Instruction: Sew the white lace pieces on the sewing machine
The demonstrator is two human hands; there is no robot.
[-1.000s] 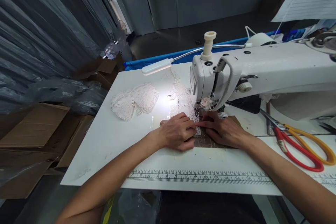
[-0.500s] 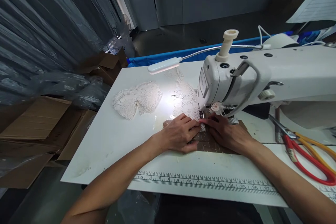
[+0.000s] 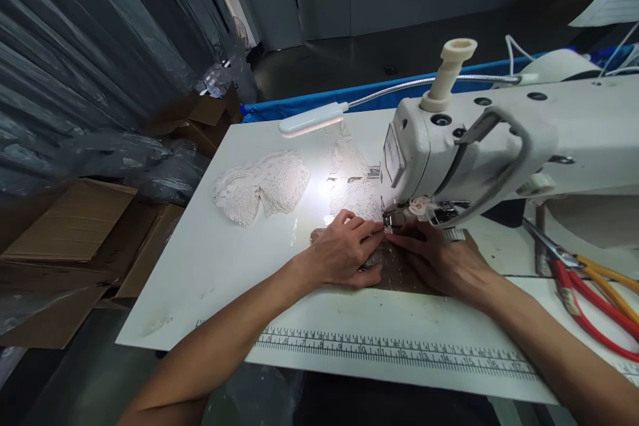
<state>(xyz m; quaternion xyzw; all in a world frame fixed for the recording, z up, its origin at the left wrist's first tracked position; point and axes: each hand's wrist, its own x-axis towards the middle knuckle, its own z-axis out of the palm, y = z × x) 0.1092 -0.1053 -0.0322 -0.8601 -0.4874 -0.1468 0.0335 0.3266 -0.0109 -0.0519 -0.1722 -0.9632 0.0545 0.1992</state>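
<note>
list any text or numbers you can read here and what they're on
"3 4 5 6 7 8 9 10 11 12 13 14 15 16 17": ruler strip along the near edge of the sewing table.
Plate on the sewing machine head: too small to read.
Paper sheet at top right: lines blurred, unreadable.

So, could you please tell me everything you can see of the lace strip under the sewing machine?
The lace strip is white, openwork and brightly lit by the lamp. It lies flat on the table, running away from the machine's presser foot. The left hand and right hand press its near end over a brown piece.
</note>
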